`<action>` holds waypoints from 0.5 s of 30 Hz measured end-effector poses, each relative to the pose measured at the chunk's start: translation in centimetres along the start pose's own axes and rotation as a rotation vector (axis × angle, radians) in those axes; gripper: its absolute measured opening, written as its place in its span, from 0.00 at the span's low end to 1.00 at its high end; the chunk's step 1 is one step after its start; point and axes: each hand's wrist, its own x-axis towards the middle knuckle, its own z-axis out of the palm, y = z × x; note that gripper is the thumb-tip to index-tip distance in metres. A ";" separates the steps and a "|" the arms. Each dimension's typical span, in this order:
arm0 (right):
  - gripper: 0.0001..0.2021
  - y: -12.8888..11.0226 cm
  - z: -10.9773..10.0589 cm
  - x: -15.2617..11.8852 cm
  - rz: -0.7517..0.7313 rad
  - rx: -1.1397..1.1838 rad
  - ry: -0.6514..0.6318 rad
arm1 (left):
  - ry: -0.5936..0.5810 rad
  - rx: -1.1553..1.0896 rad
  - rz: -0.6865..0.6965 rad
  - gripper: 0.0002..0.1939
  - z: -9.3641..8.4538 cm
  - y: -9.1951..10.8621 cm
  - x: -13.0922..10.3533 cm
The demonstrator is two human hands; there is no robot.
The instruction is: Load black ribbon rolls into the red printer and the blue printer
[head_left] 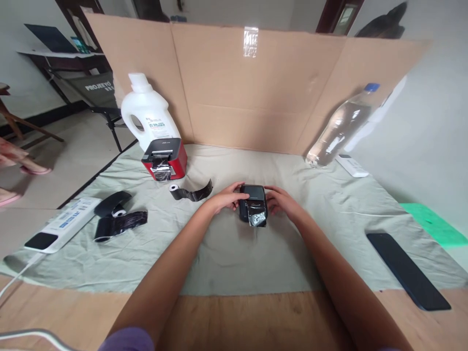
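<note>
A small black portable printer (252, 193) sits on the cloth in front of me, with a strip of shiny black paper (257, 214) hanging from its front. My left hand (231, 196) grips its left side, the thumb resting on its top. Along the other side, the curled fingers of my right hand (281, 201) hold the printer's right edge. To the left lies a loose roll with a black strip (190, 193) unwound from it. Behind that roll stands a red and black printer (171, 156), also with black shiny material at its front.
A black device with a roll and strip (113, 217) lies left, beside a white power strip (69, 222). A white detergent jug (151, 112) and a clear bottle (340, 126) stand before a cardboard screen (234, 92). A dark phone (407, 270) rests at right.
</note>
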 end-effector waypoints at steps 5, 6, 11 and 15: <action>0.39 3.4 1.5 -3.8 -0.426 -0.455 0.132 | -0.015 0.460 0.249 0.45 -1.8 -0.9 -2.4; 0.44 3.6 1.6 -4.1 -0.464 -0.569 0.113 | -0.043 0.573 0.309 0.50 -2.0 -1.3 -2.7; 0.62 2.2 1.5 -2.7 -0.490 -0.800 0.054 | -0.026 0.845 0.457 0.69 -0.8 -3.1 -2.2; 0.61 1.8 1.0 -2.3 -0.590 -0.684 0.017 | 0.024 0.818 0.496 0.70 0.5 -3.8 -1.3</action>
